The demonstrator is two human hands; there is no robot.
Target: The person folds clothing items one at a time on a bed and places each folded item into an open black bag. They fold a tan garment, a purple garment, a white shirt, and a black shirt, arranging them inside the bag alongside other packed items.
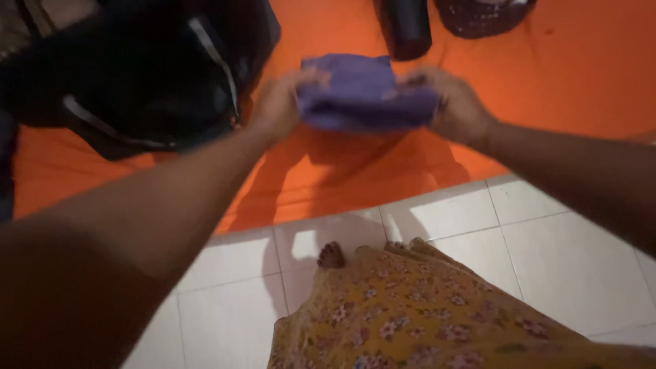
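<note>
A folded purple cloth [362, 96] is held up over an orange bed sheet [567, 75]. My left hand [280, 106] grips its left end, fingers curled over the top edge. My right hand [447, 102] grips its right end the same way. Both arms reach forward from the bottom corners of the view. The cloth is blurred by motion.
A large open black bag [143, 68] with grey zip lines lies on the sheet at the upper left. A dark cylinder [405, 26] and a dark woven basket [482, 15] sit at the top. Below are white floor tiles [567, 260], my yellow flowered dress [417, 314] and toes [331, 255].
</note>
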